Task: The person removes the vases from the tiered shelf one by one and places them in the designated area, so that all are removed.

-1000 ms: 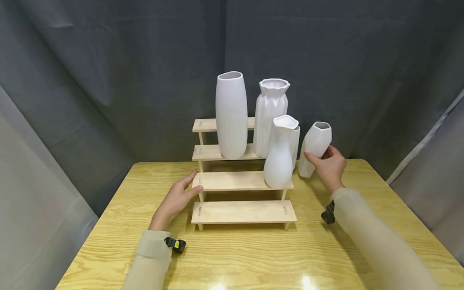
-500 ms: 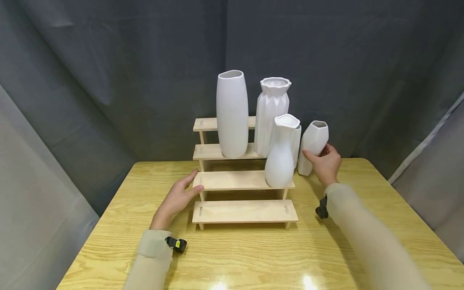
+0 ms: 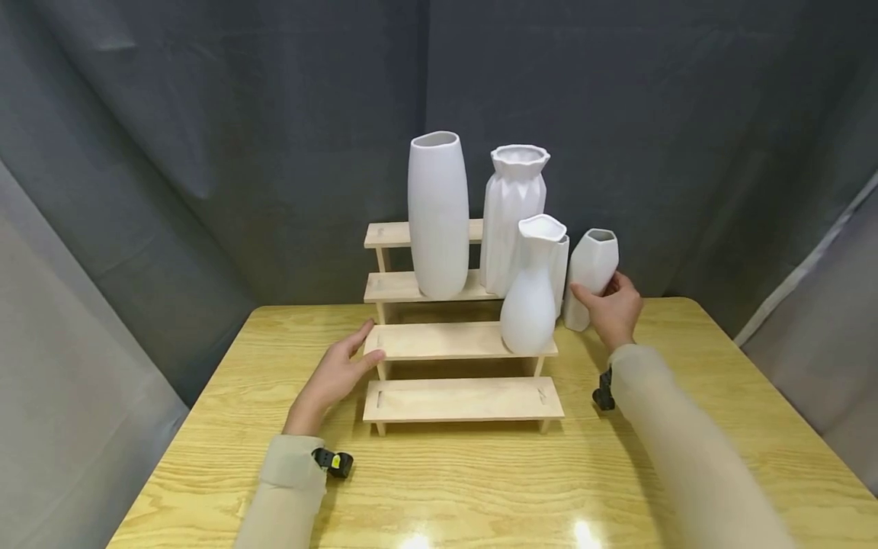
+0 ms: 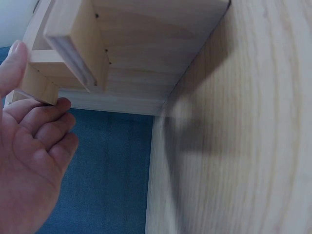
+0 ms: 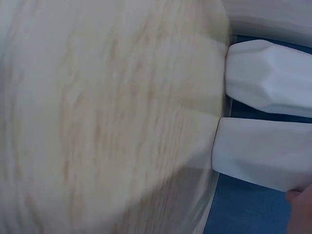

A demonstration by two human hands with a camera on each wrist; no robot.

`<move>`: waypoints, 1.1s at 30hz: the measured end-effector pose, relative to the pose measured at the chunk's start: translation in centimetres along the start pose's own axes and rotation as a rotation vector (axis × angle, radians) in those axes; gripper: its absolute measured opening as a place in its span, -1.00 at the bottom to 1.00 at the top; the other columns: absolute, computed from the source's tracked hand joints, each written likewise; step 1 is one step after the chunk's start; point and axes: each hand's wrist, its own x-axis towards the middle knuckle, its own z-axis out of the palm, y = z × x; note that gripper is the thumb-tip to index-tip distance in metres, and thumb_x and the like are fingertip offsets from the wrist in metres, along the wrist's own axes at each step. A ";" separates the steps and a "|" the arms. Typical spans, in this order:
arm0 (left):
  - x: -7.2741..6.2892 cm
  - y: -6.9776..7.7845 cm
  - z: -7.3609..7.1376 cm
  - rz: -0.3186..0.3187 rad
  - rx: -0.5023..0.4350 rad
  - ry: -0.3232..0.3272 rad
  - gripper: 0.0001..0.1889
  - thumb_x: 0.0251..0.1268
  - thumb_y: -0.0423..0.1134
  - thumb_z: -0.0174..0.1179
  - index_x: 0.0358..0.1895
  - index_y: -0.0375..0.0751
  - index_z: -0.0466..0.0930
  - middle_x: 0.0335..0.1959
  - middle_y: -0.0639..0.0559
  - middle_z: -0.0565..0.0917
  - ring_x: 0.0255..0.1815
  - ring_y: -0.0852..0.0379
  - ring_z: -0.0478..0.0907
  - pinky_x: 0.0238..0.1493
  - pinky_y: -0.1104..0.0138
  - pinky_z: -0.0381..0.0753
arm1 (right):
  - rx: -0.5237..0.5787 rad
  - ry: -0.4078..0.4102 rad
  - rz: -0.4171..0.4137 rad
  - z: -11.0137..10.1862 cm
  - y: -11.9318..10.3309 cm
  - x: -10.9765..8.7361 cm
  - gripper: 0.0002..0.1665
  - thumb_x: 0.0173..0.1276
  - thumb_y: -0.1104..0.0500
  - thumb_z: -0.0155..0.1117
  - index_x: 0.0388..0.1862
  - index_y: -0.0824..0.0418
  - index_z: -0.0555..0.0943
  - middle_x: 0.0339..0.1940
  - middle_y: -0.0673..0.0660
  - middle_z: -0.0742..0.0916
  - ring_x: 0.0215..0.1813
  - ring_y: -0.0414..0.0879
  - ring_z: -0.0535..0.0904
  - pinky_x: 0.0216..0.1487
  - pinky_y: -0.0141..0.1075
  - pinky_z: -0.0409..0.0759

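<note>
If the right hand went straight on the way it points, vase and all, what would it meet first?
Probably the neighbouring white vase on its left: the right hand, gripping the angular vase, points forward and leftward, with a narrow gap between vases. Depth is unclear, so the curtain is possible.

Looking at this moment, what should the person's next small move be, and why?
Probably the right hand should ease its grip on the faceted vase and let it stand. The vase's base appears to be down on the table, and the right wrist view shows a narrow gap between it and the neighbouring vase, so pushing closer might knock them together.
</note>
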 end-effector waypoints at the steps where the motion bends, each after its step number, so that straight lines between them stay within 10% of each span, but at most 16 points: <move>1: 0.0 0.0 0.0 0.002 0.002 0.000 -0.17 0.41 0.17 0.13 0.58 -0.14 0.04 0.57 0.05 0.06 0.55 -0.13 0.00 0.48 -0.01 0.06 | -0.003 -0.004 0.004 -0.1 0.0 0.0 0.03 0.03 -0.16 0.60 0.38 0.31 0.42 0.23 0.28 0.61 0.20 0.13 0.55 0.20 0.01 0.54; 33: -0.2 0.2 -0.1 -0.020 -0.023 -0.008 -0.17 0.41 0.17 0.13 0.58 -0.10 0.02 0.57 0.10 0.04 0.56 -0.10 -0.04 0.49 0.01 0.02 | 0.012 -0.062 -0.005 -0.6 0.8 -0.2 0.02 0.09 -0.09 0.58 0.45 0.26 0.37 0.30 0.25 0.56 0.29 0.07 0.48 0.30 -0.11 0.45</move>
